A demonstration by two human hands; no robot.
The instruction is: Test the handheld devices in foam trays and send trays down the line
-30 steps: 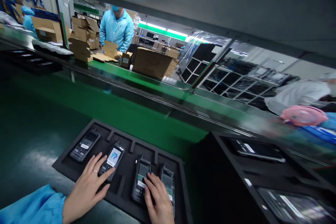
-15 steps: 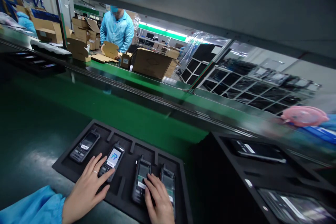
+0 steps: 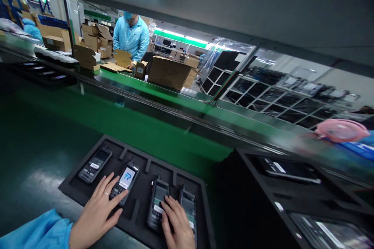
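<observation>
We see the left hand (image 3: 96, 211), fingers apart, over a lit handset (image 3: 127, 177); the right hand (image 3: 179, 225), likewise unclenched, over two dimmer handsets (image 3: 157, 204)

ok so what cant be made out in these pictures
All in the head view:
Handset with the logo: keypad partly covered by the left hand.
Right hand: wrist cut off by the bottom edge.
Leftmost handset's label: wording too small.
Pink item: blurred.
Right-hand tray: cut off by the right edge.
</observation>
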